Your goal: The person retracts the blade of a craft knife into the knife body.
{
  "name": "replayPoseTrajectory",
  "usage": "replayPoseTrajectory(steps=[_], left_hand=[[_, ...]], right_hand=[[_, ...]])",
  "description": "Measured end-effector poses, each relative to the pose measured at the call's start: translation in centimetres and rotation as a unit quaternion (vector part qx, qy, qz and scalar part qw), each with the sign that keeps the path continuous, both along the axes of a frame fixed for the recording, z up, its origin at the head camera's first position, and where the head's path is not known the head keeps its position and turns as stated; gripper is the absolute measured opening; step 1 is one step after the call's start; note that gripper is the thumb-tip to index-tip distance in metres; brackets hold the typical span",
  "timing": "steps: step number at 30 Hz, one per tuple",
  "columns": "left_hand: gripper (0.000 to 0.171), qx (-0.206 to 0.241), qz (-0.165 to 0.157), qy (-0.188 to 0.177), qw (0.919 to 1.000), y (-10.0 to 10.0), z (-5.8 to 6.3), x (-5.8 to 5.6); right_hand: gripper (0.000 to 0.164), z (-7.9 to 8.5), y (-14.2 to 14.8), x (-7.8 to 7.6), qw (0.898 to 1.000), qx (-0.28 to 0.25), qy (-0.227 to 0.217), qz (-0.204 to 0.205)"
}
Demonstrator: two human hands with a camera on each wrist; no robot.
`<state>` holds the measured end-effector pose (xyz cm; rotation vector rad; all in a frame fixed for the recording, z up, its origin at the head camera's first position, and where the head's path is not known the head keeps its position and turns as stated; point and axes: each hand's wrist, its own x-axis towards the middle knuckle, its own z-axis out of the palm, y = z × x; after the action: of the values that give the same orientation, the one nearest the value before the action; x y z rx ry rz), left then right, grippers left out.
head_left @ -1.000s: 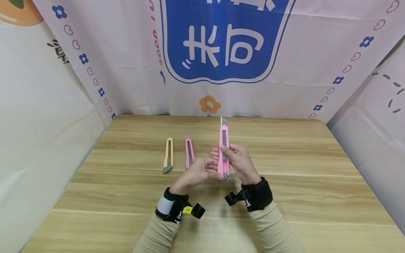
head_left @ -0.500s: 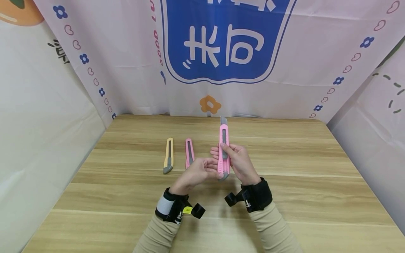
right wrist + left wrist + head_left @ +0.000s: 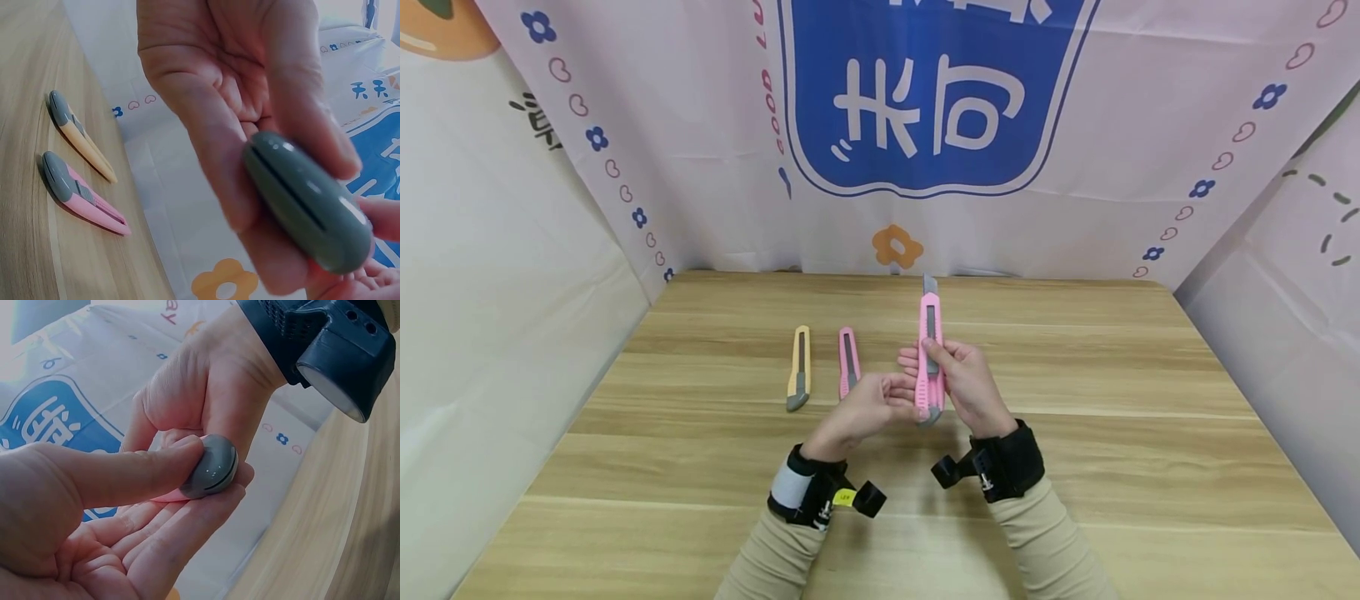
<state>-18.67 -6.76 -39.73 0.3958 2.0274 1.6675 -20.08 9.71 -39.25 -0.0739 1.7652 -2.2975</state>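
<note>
A pink utility knife [image 3: 930, 312] with a grey end cap [image 3: 309, 203] is held up between both hands, its grey blade [image 3: 930, 285] out and pointing away from me. My right hand [image 3: 973, 383] grips the handle from the right, thumb lying on the grey slider. At the near end, my left hand [image 3: 876, 404] pinches the knife; in the left wrist view its thumb and fingers lie on either side of the cap [image 3: 211, 467]. A second pink utility knife [image 3: 848, 354] lies on the table, its lower end hidden behind my left hand in the head view.
Left of the second pink knife, a yellow utility knife [image 3: 800, 367] with a grey cap lies on the wooden table [image 3: 1112, 375]. No blade shows on either lying knife. A printed cloth [image 3: 722, 192] hangs behind the table, with more cloth at both sides.
The held knife has shifted and tilted very slightly, and the bright line along its blade's left edge has gone. My right thumb sits a touch farther forward. The lying knives have stayed put.
</note>
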Motion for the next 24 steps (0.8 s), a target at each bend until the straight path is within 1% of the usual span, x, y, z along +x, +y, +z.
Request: replayPoseTrajectory(steps=[5,11,17,21,24], left_hand=[[0.036,0.0,-0.002,0.002,1.0,-0.01,0.02,0.01],[0.034,-0.003,-0.005,0.003,1.0,0.05,0.08,0.08],[0.033,-0.005,-0.01,0.017,0.9998,-0.04,0.01,0.12],[0.033,-0.008,-0.013,0.019,0.9997,-0.06,-0.04,0.1],[0.032,-0.013,-0.01,0.012,0.9998,0.0,-0.05,0.07]], right_hand=[[0.043,0.04,0.02,-0.01,1.0,-0.02,0.013,0.0],[0.043,-0.07,0.2,-0.14,0.999,-0.017,0.029,0.006],[0.043,-0.09,0.28,-0.19,0.999,-0.013,0.029,0.008],[0.044,-0.06,0.34,-0.11,0.999,-0.022,0.029,0.011],[0.043,-0.01,0.42,-0.06,0.999,-0.029,0.029,0.016]])
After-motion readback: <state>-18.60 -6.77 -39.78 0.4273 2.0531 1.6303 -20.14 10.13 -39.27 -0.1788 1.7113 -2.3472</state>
